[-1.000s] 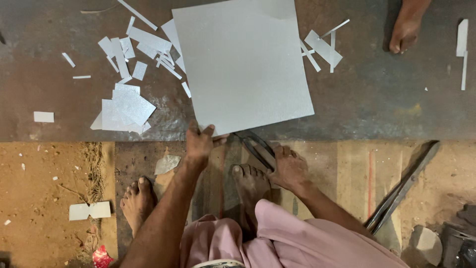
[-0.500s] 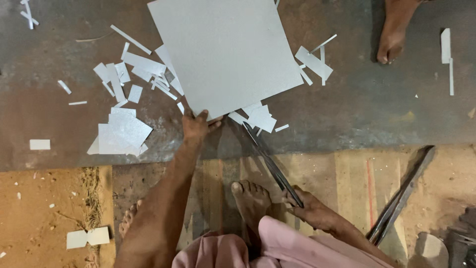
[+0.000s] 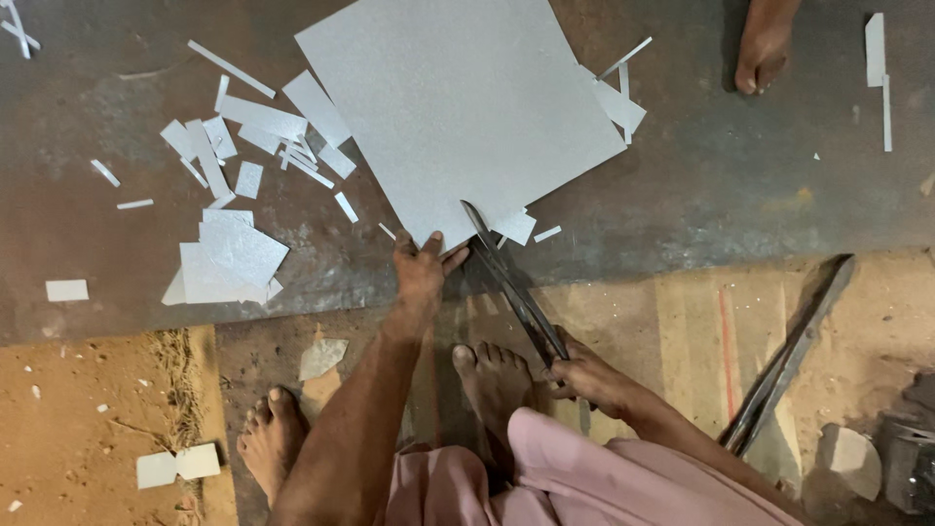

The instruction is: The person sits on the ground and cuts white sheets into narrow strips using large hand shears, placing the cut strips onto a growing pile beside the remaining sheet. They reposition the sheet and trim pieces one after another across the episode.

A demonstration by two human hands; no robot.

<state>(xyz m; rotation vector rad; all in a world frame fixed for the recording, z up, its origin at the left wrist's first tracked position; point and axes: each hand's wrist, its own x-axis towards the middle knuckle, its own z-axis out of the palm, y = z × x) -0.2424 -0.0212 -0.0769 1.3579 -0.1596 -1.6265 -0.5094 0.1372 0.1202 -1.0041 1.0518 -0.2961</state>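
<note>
**tinbasher_q:** Squatting on the floor (image 3: 682, 195) here, looking straight down. Left hand (image 3: 421, 271) has its fingers spread and pressed on the near corner of the big grey metal sheet (image 3: 458, 107), pinning it flat. Right hand (image 3: 584, 375) is wrapped tight around the handles of the long shears (image 3: 514, 287), whose blades point up and away, with the tips just over the sheet's near edge beside the left hand. How far along would you say this is?

**scrapyard_mo:** Early-to-middle, I'd guess. Plenty of offcuts (image 3: 234, 248) are lying left of the sheet, strips and small rectangles, with a few more slivers (image 3: 623, 97) at its right edge, so a fair bit of trimming looks done. But the sheet is mostly whole, and the blades have only just bitten its edge, so I reckon the bulk of this cut is left.

**tinbasher_q:** Anything else around?

**scrapyard_mo:** A long dark metal bar (image 3: 789, 356) lies well off to the right, untouched. Bare feet (image 3: 492, 385) are tucked just below the hands. Someone else's foot (image 3: 762, 44) shows at the top, well apart from the work.
</note>
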